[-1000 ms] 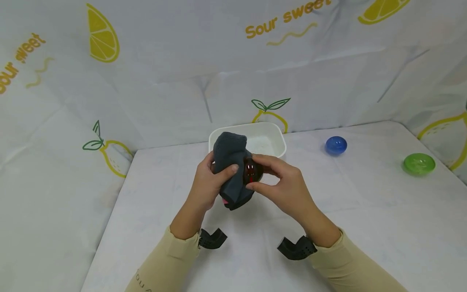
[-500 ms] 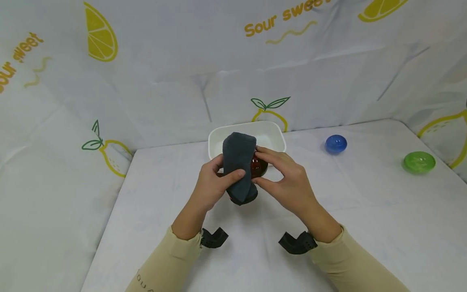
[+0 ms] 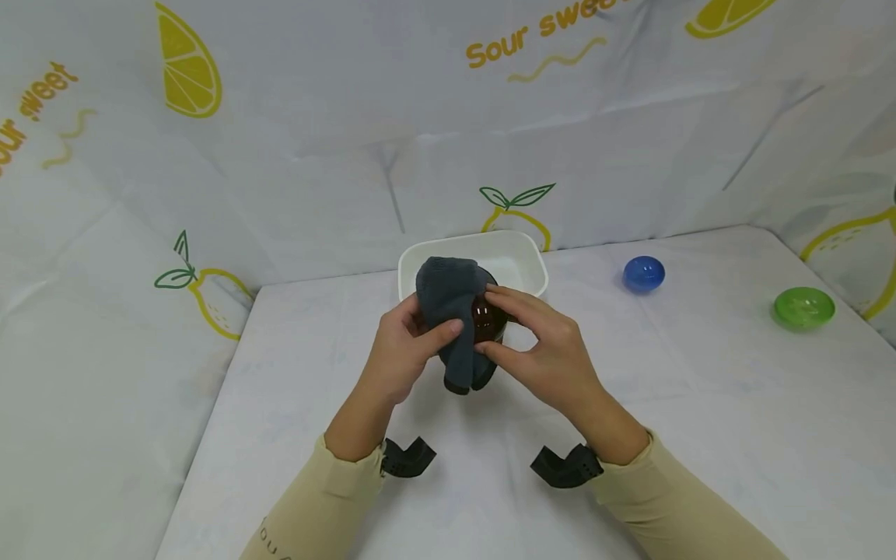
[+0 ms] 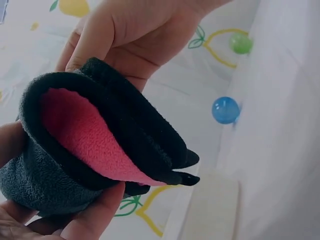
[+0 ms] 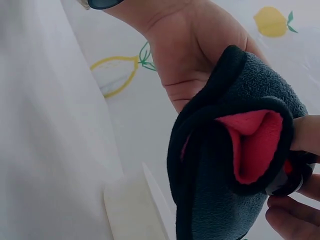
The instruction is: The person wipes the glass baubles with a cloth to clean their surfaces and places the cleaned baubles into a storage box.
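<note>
My left hand (image 3: 399, 350) grips a dark grey cloth (image 3: 445, 292) with black edging, its thumb lying across the front. In the left wrist view the folded cloth shows a bright pink inner side (image 4: 82, 132). Against the cloth's right side is a small, shiny dark red bowl (image 3: 484, 320), partly covered by the folds. My right hand (image 3: 553, 342) pinches this bowl between thumb and fingers. In the right wrist view most of the bowl is hidden behind the cloth. Both hands are raised above the table, in front of a white tub.
The white rectangular tub (image 3: 526, 268) stands at the back middle, by the hanging white cloth with lemon prints. Farther right on the white table (image 3: 630, 467) sit a blue bowl (image 3: 643, 274) and a green bowl (image 3: 804, 309).
The cloth and red bowl shift right, then slightly back left, as the hands turn them. The cloth's folds lie differently around the bowl. Blue bowl, green bowl and tub stay put.
</note>
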`<state>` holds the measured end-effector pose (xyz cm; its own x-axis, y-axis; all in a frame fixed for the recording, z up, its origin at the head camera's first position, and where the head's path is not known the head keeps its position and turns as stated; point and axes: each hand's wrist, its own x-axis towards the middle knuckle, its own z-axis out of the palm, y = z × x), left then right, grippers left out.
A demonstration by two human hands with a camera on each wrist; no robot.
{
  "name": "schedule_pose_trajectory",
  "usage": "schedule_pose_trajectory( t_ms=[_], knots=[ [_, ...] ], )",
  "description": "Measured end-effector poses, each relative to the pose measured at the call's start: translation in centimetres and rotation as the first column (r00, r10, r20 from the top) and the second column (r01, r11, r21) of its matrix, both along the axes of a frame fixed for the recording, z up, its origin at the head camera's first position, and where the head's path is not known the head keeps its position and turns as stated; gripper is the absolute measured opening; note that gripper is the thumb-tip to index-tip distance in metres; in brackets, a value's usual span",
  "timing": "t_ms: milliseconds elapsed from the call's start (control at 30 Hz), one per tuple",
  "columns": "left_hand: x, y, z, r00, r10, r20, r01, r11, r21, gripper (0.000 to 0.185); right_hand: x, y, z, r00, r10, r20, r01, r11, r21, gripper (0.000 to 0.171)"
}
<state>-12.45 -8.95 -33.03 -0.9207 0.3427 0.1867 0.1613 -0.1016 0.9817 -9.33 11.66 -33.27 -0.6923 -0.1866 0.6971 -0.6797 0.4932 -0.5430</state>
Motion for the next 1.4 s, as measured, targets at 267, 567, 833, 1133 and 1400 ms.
schedule_pose_trajectory(
  t_ms=[267, 567, 833, 1133, 1400],
  knots=[
    [0.06, 0.19, -0.01, 1.0, -0.004, -0.007, 0.005, 0.998, 0.064, 0.09, -0.1, -0.07, -0.01, 0.996, 0.039, 0.08, -0.029, 0.991, -0.13, 0.061],
    [0.22, 0.54, -0.4, 0.989, 0.047, -0.137, -0.046, 0.999, 0.011, 0.078, -0.08, -0.1, -0.03, 0.982, 0.026, 0.189, 0.013, 0.979, -0.202, 0.056],
    [0.11, 0.44, -0.47, 0.991, 0.038, -0.125, -0.036, 0.999, 0.02, 0.067, 0.02, -0.21, 0.02, 0.983, 0.062, 0.17, -0.027, 0.98, -0.198, 0.059],
    [-0.02, 0.74, -0.35, 0.999, 0.039, 0.029, -0.043, 0.985, 0.17, 0.063, 0.16, -0.1, 0.09, 0.985, 0.089, 0.148, -0.063, 0.983, -0.175, 0.06],
    [-0.06, 0.44, -0.49, 0.999, 0.03, 0.045, -0.037, 0.986, 0.161, 0.049, 0.06, 0.14, 0.46, 0.985, 0.109, 0.138, -0.093, 0.989, -0.115, 0.06]
  ],
)
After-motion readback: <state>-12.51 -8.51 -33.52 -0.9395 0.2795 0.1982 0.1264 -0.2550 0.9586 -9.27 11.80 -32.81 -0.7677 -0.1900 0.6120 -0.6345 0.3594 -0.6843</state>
